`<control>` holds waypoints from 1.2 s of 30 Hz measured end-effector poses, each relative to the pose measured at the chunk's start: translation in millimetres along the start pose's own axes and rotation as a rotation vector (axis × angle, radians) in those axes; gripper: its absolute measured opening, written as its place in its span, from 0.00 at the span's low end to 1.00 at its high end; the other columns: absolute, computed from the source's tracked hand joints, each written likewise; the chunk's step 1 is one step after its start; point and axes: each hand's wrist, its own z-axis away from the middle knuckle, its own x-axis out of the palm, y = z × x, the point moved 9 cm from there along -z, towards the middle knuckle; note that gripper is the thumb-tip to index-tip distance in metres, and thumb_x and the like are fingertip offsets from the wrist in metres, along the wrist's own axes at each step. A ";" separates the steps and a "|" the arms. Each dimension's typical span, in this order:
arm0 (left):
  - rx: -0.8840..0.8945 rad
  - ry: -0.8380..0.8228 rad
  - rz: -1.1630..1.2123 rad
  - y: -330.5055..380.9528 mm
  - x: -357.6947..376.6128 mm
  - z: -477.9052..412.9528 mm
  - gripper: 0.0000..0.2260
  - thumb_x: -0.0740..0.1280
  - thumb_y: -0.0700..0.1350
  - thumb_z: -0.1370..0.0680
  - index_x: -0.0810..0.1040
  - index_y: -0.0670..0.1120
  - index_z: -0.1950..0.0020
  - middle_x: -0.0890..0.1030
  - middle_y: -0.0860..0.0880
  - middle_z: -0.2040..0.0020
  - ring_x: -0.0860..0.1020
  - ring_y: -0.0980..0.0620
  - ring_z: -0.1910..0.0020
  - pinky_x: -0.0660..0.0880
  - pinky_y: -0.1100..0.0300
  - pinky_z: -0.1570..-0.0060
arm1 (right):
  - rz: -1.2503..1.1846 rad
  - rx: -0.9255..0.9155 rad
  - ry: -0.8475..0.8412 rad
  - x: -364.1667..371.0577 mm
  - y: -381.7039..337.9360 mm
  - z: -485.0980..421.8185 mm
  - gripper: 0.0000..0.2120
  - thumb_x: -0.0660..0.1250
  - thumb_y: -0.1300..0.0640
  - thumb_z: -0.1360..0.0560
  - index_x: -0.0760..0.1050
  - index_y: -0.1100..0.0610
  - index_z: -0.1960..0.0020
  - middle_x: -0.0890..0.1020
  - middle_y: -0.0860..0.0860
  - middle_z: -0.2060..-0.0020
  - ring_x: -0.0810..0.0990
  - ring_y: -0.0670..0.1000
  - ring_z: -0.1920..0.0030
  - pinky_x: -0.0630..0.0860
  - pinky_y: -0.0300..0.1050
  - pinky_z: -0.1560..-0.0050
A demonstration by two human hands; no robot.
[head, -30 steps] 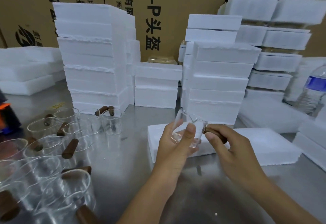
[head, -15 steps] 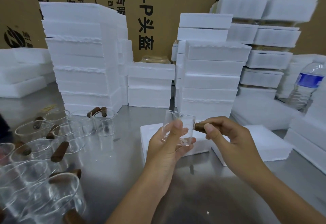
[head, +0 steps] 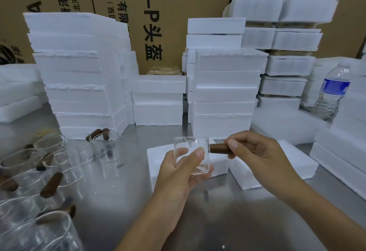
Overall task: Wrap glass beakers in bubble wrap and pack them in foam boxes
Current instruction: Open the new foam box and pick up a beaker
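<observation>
While the left hand (head: pixel 178 173) cradles a clear glass beaker (head: pixel 195 147), thumb laid across its near wall and fingers curled under and behind it, the right hand (head: pixel 255 151) pinches the brown wooden handle (head: pixel 218 148) that sticks out from the beaker's right side. Both hands are closed on the same piece, the left on the glass and the right on the handle. The beaker is upright, mouth up, held in the air above the steel worktop (head: pixel 227 221) at the middle of the scene, in front of flat white foam pieces (head: pixel 291 159) that lie on the worktop just beyond the hands. More beakers with brown handles (head: pixel 79 151) stand crowded together at the near left. Farther back, white foam boxes rise in stacks: a tall stack at the left (head: pixel 75 72), a short stack of 2 in the middle (head: pixel 158 100), and another tall stack to its right (head: pixel 225 92). A clear water bottle with a blue label (head: pixel 332 94) stands at the far right among more foam. Brown cardboard cartons with printed lettering (head: pixel 178 3) fill the back.
</observation>
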 end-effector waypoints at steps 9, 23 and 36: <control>0.021 0.032 0.061 6.3 -6.9 -1.0 0.31 0.75 0.53 0.45 0.72 0.42 0.46 0.83 0.47 0.62 0.84 0.43 0.61 0.79 0.60 0.65 | 0.022 0.060 0.219 -49.3 22.1 -31.2 0.06 0.64 0.51 0.24 0.79 0.49 0.56 0.83 0.46 0.65 0.81 0.40 0.61 0.74 0.35 0.55; 0.047 0.030 0.032 9.6 -6.4 -2.7 0.30 0.80 0.48 0.45 0.72 0.43 0.50 0.83 0.46 0.63 0.83 0.41 0.64 0.79 0.59 0.68 | 0.981 0.649 0.122 -149.1 161.1 -82.7 0.22 0.60 0.56 0.24 0.65 0.55 0.30 0.75 0.56 0.38 0.75 0.58 0.43 0.73 0.48 0.46; 0.040 0.020 0.044 8.9 -1.5 0.7 0.29 0.76 0.49 0.45 0.72 0.43 0.49 0.83 0.46 0.61 0.84 0.41 0.62 0.79 0.58 0.67 | 1.070 0.544 0.406 -160.8 117.2 -87.6 0.12 0.64 0.56 0.23 0.77 0.64 0.47 0.79 0.62 0.49 0.78 0.64 0.48 0.74 0.51 0.49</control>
